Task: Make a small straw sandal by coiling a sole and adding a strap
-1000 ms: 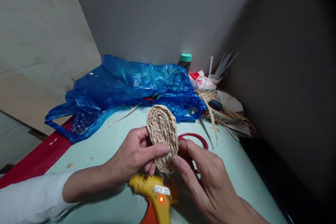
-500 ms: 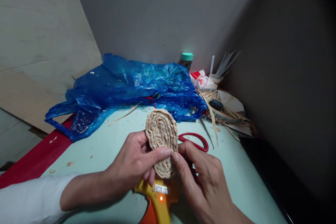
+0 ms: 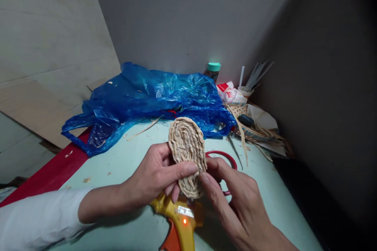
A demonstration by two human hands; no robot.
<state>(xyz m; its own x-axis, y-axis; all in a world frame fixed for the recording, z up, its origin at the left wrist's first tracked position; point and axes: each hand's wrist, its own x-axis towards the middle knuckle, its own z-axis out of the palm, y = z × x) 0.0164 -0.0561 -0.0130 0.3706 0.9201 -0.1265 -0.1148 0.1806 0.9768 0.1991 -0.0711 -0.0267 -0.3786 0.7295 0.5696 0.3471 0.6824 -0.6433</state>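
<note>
I hold an oval mat of coiled braided straw point(image 3: 187, 150) upright over the pale green table point(image 3: 126, 162). My left hand point(image 3: 157, 174) grips its left edge, thumb across the front and fingers behind. My right hand point(image 3: 232, 194) pinches its lower right edge between thumb and fingers. Below both hands lies a yellow and orange hot glue gun point(image 3: 178, 219) with a small orange light glowing on its body. Red-handled scissors point(image 3: 226, 157) lie on the table behind my right hand, partly hidden.
A crumpled blue plastic bag point(image 3: 147, 100) spreads across the back of the table. At the back right are a jar with a teal lid point(image 3: 213, 70), a cup of sticks point(image 3: 249, 86), a woven basket point(image 3: 250, 125) and loose straw strips. A red strip point(image 3: 50, 172) borders the table's left edge.
The mat has tilted slightly between my fingers and both hands have shifted a little to the right in the picture as the view moved. Grip is unchanged.
</note>
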